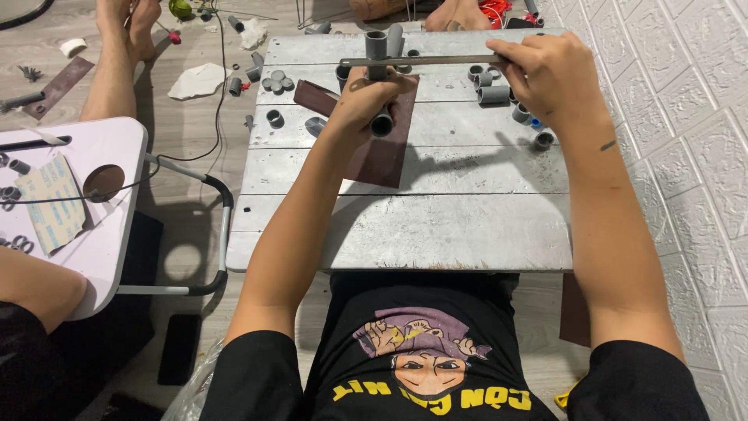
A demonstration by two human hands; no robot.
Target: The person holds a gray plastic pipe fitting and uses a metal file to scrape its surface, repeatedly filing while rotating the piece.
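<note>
Now grey pipe [378, 78] within left fingers [366, 87], file [421, 60] across.

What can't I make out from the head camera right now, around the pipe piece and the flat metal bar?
- Grey pipe piece: its middle is wrapped by the left hand.
- Flat metal bar: its right end is covered by the right hand, so the fingers' grip is unclear.
- Brown abrasive sheet: the upper part lies under the left hand.
- Small grey rings: too small to count; the right hand hides some.
</note>
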